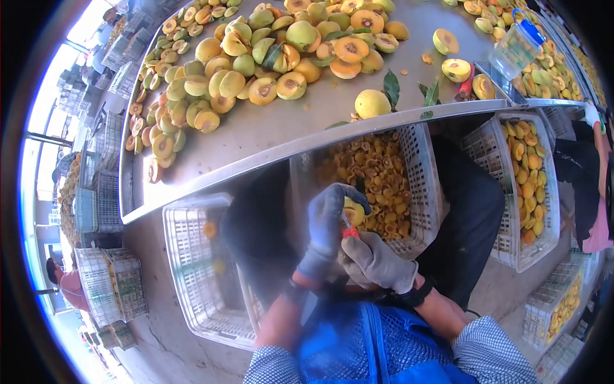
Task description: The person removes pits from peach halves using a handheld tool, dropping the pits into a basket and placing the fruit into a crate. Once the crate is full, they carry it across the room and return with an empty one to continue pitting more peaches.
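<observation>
My left hand [327,217], in a grey glove, is closed around a yellow peach half [354,211], its cut face turned toward my right hand. In a pale glove, my right hand [377,261] grips a small red-handled tool [350,232]. The tool's thin metal end is at the cut face of the fruit. Both hands are between my knees, above a white crate [425,185] of peach pits and scraps [384,185]. Ahead, the metal table [358,89] carries a large heap of halved peaches [256,57].
A whole peach [372,104] lies near the table's raised edge, by a second red-handled tool [466,83]. To my left stands a white crate [192,281] with a blurred orange piece. A crate of peach halves [526,179] is at my right, near a co-worker's arm [601,153].
</observation>
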Motion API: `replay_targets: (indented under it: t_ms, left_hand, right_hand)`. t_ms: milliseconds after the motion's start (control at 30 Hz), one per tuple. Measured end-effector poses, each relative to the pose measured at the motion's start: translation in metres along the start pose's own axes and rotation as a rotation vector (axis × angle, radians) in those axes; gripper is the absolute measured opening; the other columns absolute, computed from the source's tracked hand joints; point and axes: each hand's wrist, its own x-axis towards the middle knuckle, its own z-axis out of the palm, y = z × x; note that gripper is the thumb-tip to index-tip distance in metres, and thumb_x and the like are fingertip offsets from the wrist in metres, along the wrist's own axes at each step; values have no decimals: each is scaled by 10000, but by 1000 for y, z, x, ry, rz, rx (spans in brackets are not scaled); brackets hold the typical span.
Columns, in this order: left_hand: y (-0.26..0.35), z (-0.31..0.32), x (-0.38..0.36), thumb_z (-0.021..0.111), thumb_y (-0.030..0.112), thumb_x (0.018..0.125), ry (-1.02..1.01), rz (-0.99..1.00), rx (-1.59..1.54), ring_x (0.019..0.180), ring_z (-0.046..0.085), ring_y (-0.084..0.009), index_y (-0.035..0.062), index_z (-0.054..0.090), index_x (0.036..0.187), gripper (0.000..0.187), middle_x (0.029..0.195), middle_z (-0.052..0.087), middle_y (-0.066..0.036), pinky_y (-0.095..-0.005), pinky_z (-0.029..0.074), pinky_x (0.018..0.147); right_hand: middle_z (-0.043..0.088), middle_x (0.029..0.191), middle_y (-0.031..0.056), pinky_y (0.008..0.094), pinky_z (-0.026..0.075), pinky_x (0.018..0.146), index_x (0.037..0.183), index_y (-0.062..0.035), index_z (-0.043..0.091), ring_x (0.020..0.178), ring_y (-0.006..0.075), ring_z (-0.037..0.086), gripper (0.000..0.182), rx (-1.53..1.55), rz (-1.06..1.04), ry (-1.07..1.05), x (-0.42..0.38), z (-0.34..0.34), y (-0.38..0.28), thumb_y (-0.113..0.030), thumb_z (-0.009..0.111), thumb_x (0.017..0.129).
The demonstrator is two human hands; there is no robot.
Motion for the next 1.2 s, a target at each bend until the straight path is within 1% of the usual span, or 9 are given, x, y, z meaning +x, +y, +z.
replay_targets:
  t_ms: [200, 300, 367, 433, 500, 600, 733, 1067, 1200]
  left_hand:
    - [-8, 2, 1, 324, 583, 976, -9, -123, 24, 685, 626, -169, -5, 615, 861, 666, 803, 658, -122, -281, 502, 655]
    - [-5, 3, 3, 249, 615, 974, 26, -280, -647, 690, 625, -164, 3, 617, 873, 721, 775, 649, -104, -277, 505, 661]
    - [22, -8, 0, 272, 586, 984, 259, -187, -85, 707, 622, -177, 1, 618, 891, 686, 781, 640, -97, -288, 512, 681]
    - [60, -37, -17, 355, 454, 1017, 316, 118, 598, 751, 586, -179, 34, 645, 896, 525, 810, 621, -58, -289, 472, 744]
    - [78, -79, -31, 517, 221, 964, 587, 461, 1281, 796, 607, -212, 26, 659, 915, 246, 843, 645, -90, -324, 465, 763]
    - [146, -114, -48, 639, 137, 861, 556, 443, 1851, 857, 620, -326, 35, 680, 951, 142, 915, 667, -154, -397, 472, 824]
    - [147, -62, -6, 683, 85, 806, 330, 372, 1322, 815, 649, -255, 52, 666, 1016, 214, 921, 662, -139, -348, 521, 721]
    - [88, 31, 189, 701, 270, 790, -663, 263, 1389, 997, 559, -311, 184, 596, 1220, 452, 1080, 586, -160, -390, 459, 886]
    - [88, 17, 177, 688, 246, 793, -546, 445, 1389, 919, 585, -306, 170, 587, 1222, 447, 1030, 609, -154, -377, 483, 835]
  right_hand:
    - [405, 525, -31, 232, 268, 407, 797, -74, 503, 425, 59, 360, 448, 598, 237, -220, -10, -17, 7, -485, 462, 972]
    - [392, 521, -41, 236, 264, 397, 805, -75, 498, 407, 62, 345, 451, 360, 6, -174, -17, -16, -3, -492, 455, 970]
    - [388, 518, -45, 241, 257, 380, 806, -76, 502, 384, 66, 320, 461, 557, 33, -221, -24, -23, -2, -503, 445, 969]
    - [384, 514, -44, 243, 255, 363, 819, -67, 513, 366, 69, 314, 469, -41, -333, 141, -8, -37, 43, -504, 437, 972]
    - [395, 515, -35, 245, 268, 357, 839, -55, 525, 368, 72, 335, 461, 209, 66, 90, -15, -44, 10, -483, 431, 982]
    - [410, 514, -28, 241, 270, 353, 853, -50, 532, 364, 76, 354, 445, 113, -5, 89, -12, -44, 13, -462, 437, 989]
    - [427, 523, -20, 224, 271, 363, 866, -48, 531, 377, 76, 375, 419, 64, 45, 12, -8, -36, -6, -438, 442, 993]
    - [408, 546, -20, 265, 318, 397, 861, -67, 508, 409, 88, 387, 414, 246, 155, 275, -15, -62, 28, -457, 451, 987]
    - [397, 546, -25, 265, 318, 391, 855, -69, 500, 404, 92, 376, 413, 301, 74, 321, -15, -63, 23, -459, 459, 984]
